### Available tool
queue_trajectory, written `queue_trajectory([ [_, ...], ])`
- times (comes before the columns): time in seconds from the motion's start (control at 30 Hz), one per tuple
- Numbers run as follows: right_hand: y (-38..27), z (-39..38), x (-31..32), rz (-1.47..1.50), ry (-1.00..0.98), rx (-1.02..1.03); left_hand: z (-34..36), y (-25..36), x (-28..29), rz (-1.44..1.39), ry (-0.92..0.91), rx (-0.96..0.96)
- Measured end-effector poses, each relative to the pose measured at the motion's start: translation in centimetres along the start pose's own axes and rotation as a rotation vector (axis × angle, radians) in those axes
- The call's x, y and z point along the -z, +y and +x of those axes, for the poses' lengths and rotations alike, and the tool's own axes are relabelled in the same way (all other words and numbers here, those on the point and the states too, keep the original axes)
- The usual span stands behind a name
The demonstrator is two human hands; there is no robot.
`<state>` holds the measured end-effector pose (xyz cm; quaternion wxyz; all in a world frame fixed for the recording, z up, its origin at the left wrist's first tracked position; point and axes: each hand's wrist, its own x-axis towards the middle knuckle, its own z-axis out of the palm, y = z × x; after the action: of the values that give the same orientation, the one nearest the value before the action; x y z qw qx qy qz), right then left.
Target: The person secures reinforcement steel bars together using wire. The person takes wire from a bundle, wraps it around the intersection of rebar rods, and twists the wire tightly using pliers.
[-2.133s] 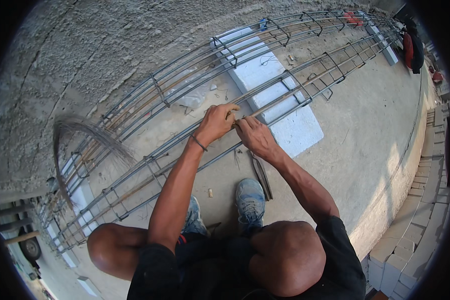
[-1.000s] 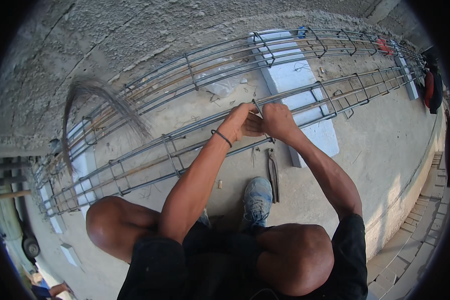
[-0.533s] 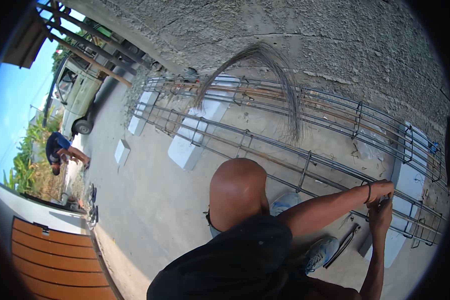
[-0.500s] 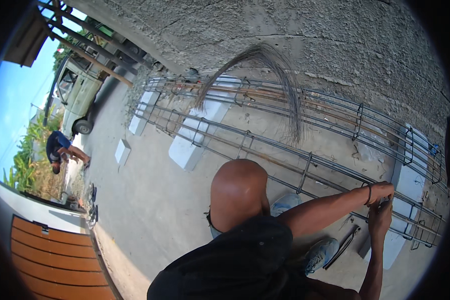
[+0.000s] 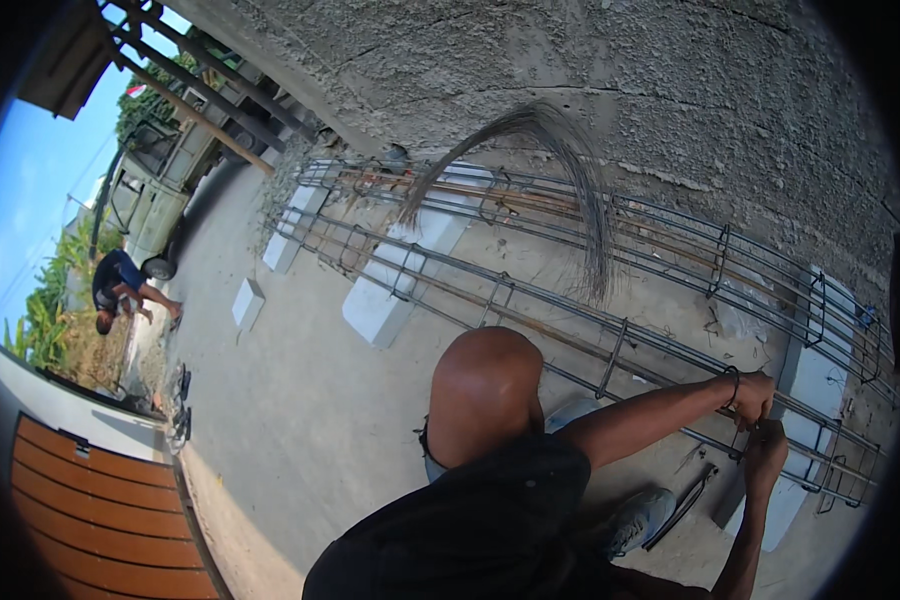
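Observation:
My left hand (image 5: 752,397) and my right hand (image 5: 766,455) meet at the near steel rebar cage (image 5: 610,355), by the white block at its right end. The fingers of both are curled together at the bars; whatever is pinched between them is too small to make out. A dark band circles my left wrist. Below the cage, beside my shoe, a long dark tool (image 5: 682,507) lies on the concrete. A bundle of thin dark wire (image 5: 582,190) arches over the far rebar cage (image 5: 660,240).
White blocks (image 5: 378,312) lie under the cages, with a smaller block (image 5: 248,303) apart to the left. A rough concrete wall (image 5: 450,60) runs behind. At far left another person (image 5: 118,285) bends over near a parked truck (image 5: 145,210). My bent knee (image 5: 485,390) is close to the cage.
The view has shifted slightly. My hands stay at the same place on the cage, my left fingers now turned further down toward the right hand. The other person still bends over, arms moved.

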<state>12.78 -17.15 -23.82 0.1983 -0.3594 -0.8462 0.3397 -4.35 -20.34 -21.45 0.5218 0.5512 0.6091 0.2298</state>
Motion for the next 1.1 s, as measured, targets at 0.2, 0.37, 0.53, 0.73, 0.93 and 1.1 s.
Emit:
queue_trajectory([
  [0.2,-0.8,0.0,0.4,0.188,-0.091,-0.152,1.4,-2.3,0.5,0.224,0.02,-0.393],
  [0.37,-1.1,-0.5,1.6,0.372,-0.039,-0.235,2.3,-1.8,1.1,0.226,-0.166,-0.387],
  [0.53,-0.1,-0.1,1.8,0.342,-0.094,-0.206,2.6,-3.1,0.8,0.131,-0.148,-0.44],
  [0.73,-0.6,0.7,2.7,0.353,-0.224,-0.221,2.9,-5.3,-2.1,0.54,0.275,-0.821],
  [0.93,0.2,0.3,4.1,0.239,-0.251,-0.286,3.4,-5.4,-5.2,0.62,0.54,-0.915],
  [1.1,2.0,0.3,2.7,-0.239,-0.167,0.101,3.1,-5.4,-8.0,0.454,0.771,-0.66],
])
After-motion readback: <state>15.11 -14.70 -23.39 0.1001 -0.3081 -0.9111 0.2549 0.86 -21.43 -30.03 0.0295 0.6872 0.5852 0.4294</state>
